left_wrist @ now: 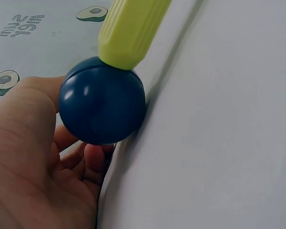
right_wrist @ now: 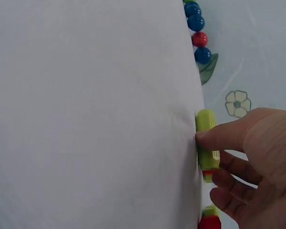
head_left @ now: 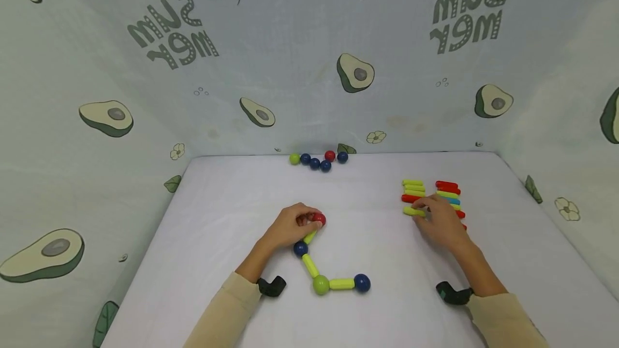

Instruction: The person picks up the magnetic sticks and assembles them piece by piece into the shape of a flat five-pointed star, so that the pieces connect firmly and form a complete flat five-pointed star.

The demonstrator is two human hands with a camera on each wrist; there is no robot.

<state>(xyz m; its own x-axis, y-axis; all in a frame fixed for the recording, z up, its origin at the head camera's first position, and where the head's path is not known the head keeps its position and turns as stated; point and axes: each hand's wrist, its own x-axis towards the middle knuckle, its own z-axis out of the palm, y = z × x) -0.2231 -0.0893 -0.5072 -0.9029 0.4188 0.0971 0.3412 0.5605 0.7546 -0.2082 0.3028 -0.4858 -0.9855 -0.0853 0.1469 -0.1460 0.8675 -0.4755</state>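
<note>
My right hand [head_left: 440, 222] is open only about a rod's thickness, fingers bent, pinching a yellow-green rod [head_left: 412, 211] beyond and right of the chain's green ball [head_left: 321, 285]. My left hand [head_left: 292, 225], fingers bent too, pinches a red ball [head_left: 320, 219] beyond that green ball. A blue ball [head_left: 362, 283] sits right of the green ball, one rod between. Other rods [head_left: 447, 185] lie beyond and right of it; loose balls [head_left: 315, 164] lie farthest beyond it.
</note>
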